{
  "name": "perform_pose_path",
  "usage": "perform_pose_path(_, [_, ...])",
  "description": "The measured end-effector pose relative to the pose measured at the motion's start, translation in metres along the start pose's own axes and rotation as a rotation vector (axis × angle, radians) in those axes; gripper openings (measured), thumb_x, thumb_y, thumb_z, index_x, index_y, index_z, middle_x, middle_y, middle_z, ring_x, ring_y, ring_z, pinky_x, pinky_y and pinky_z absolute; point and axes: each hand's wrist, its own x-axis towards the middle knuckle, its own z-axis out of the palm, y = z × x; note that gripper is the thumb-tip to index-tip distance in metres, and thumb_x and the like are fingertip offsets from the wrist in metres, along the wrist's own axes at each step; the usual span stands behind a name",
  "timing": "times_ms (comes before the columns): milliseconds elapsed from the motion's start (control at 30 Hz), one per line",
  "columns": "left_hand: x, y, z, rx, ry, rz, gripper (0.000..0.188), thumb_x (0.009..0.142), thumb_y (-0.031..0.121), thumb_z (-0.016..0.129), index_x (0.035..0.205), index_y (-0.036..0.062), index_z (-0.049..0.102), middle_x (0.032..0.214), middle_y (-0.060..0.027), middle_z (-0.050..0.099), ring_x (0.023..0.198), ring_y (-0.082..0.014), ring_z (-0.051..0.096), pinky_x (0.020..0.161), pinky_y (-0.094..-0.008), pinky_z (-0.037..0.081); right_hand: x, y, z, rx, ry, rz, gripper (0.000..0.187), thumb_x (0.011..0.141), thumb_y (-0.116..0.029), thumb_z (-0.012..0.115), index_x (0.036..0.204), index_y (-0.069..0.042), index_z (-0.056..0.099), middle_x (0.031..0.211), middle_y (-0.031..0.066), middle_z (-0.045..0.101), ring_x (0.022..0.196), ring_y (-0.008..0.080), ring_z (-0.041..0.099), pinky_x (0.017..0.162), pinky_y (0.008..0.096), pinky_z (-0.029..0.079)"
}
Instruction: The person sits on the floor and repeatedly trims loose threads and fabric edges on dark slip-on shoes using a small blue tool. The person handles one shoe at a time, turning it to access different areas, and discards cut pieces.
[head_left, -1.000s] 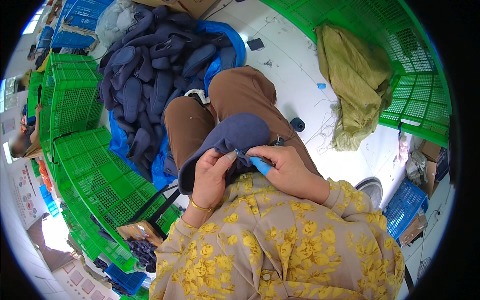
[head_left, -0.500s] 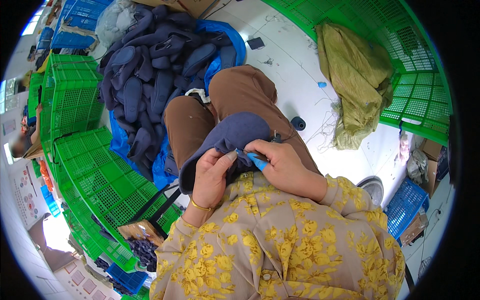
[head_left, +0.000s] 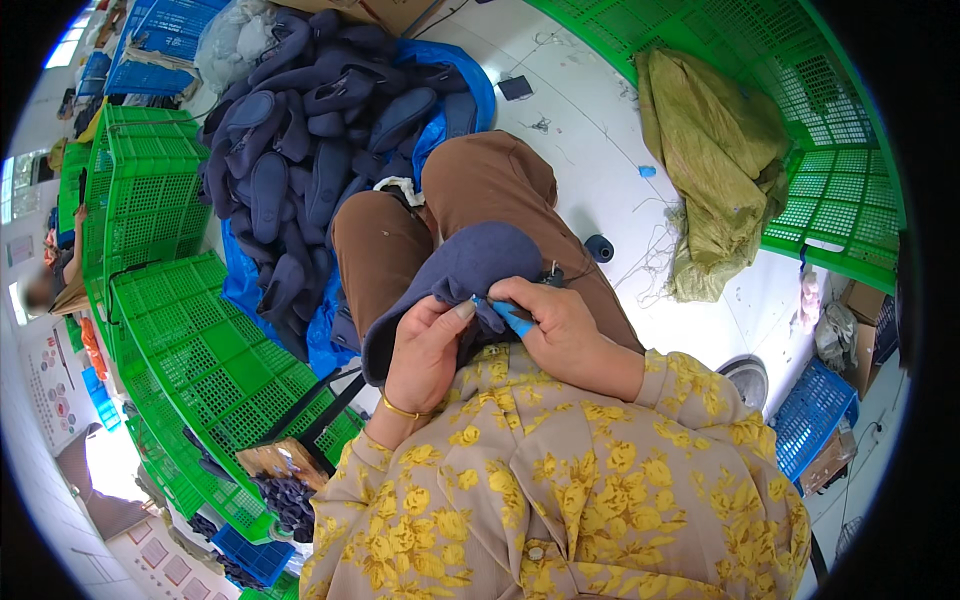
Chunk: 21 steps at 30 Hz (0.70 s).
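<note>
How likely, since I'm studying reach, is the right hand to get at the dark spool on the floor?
Probably not now: the right hand is busy at the navy cloth item, with the right leg between hand and spool.

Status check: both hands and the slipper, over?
Left hand: gripping navy slipper. Right hand: close in at its near edge, exact hold unclear. Nothing visibly blocking either hand.

A footwear workshop, as indicated by the large heap of navy slippers (head_left: 268,195) on blue plastic sheeting (head_left: 480,88) and by a similar navy piece (head_left: 485,250) being held. Green perforated crates (head_left: 215,375) stand at left and right. A dark spool (head_left: 599,248) and loose threads (head_left: 648,242) lie on the white floor (head_left: 575,130) near an olive woven sack (head_left: 710,170).
</note>
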Motion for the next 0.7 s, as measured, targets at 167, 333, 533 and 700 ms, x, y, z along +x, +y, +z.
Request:
perform_pose_path(167, [0.000,0.001,0.004,-0.014,0.014,-0.002,0.024,0.096,0.005,0.057,0.118,-0.0014,0.063,0.114,-0.0049,0.067,0.102,-0.0114,0.060,0.094,-0.0274,0.045,-0.001,-0.002,-0.002,-0.029,0.001,-0.015,0.040,0.075,0.010,0.053,0.109,-0.011,0.054,0.082,0.0152,0.064,0.078,0.0382,0.064,0.065,0.0457,0.048])
perform_pose_path(333, [0.001,-0.002,0.006,-0.006,0.041,0.005,0.024,0.095,0.005,0.058,0.118,-0.0016,0.063,0.113,-0.0052,0.067,0.101,-0.0109,0.060,0.093,-0.0265,0.045,0.003,-0.005,0.004,0.047,0.030,0.022,0.038,0.075,0.011,0.052,0.107,-0.010,0.052,0.084,0.0168,0.063,0.080,0.0393,0.063,0.065,0.0451,0.049])
perform_pose_path(533, [-0.001,-0.006,-0.001,-0.004,0.023,0.027,0.024,0.095,0.004,0.059,0.118,-0.0028,0.062,0.114,-0.0063,0.067,0.102,-0.0109,0.060,0.094,-0.0262,0.046,0.000,-0.009,0.000,0.034,-0.013,0.116,0.036,0.077,0.010,0.051,0.108,-0.007,0.049,0.081,0.0185,0.063,0.081,0.0408,0.064,0.066,0.0437,0.049])
perform_pose_path(700, [-0.002,-0.004,0.008,0.026,0.036,0.036,0.023,0.096,0.003,0.058,0.117,-0.0034,0.062,0.112,-0.0076,0.067,0.100,-0.0124,0.062,0.092,-0.0275,0.048,0.003,-0.018,0.003,0.248,-0.001,0.252,0.025,0.090,0.001,0.052,0.113,-0.003,0.044,0.079,0.0206,0.063,0.075,0.0400,0.066,0.063,0.0428,0.049])
